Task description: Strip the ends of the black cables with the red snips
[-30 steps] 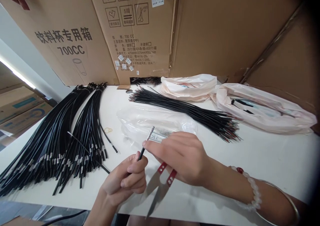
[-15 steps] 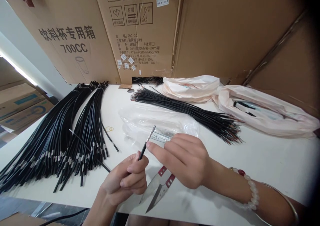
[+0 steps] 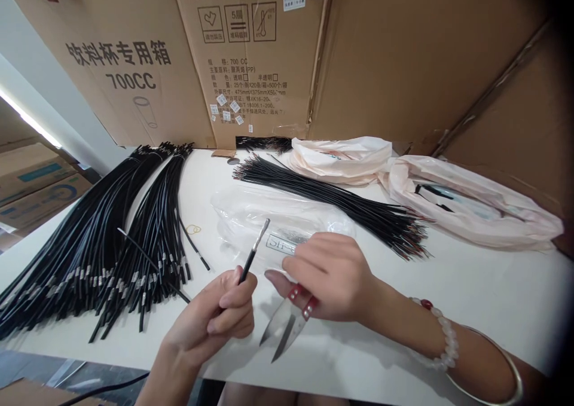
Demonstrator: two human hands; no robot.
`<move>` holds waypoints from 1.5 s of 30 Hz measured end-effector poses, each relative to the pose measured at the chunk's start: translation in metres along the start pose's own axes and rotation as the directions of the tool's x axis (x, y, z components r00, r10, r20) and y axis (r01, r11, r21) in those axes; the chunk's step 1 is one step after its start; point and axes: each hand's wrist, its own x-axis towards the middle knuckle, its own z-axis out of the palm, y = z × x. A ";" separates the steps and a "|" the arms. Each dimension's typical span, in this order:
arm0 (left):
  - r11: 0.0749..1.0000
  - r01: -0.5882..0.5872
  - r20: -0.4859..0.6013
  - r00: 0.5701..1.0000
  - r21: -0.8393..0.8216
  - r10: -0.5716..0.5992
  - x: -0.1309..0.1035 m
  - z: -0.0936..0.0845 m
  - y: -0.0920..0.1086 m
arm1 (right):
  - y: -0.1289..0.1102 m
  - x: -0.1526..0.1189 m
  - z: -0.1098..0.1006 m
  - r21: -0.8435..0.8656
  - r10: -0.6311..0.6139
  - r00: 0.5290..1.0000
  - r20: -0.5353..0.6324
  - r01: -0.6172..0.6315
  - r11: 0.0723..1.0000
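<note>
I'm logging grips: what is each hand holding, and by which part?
Left hand: a cable, by its black sheath below the silvery tip. Right hand: snips, by the red handles.

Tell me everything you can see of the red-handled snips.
The red-handled snips have two silvery, metal-looking blades, tapering to points and standing apart, and red handle pieces with shiny rivets. They sit in the grip of the right hand, which hides the rest of them. The tips point down and left in the picture, toward the near edge of the white table; whether they touch it, I cannot tell.
</note>
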 end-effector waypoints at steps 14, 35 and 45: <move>-0.622 0.332 0.265 0.692 0.709 0.672 0.018 0.101 0.110 | 0.062 0.021 -0.059 0.477 0.364 0.669 0.648 -0.729 0.491; -0.985 -0.002 -0.022 1.000 0.173 -0.006 0.103 0.085 0.140 | 0.076 0.025 0.013 0.205 0.269 0.095 0.959 -0.884 -0.420; -0.973 -0.026 -0.022 0.999 0.230 -0.032 0.106 0.064 0.138 | 0.077 0.028 0.029 0.176 0.282 0.049 0.958 -0.876 -0.449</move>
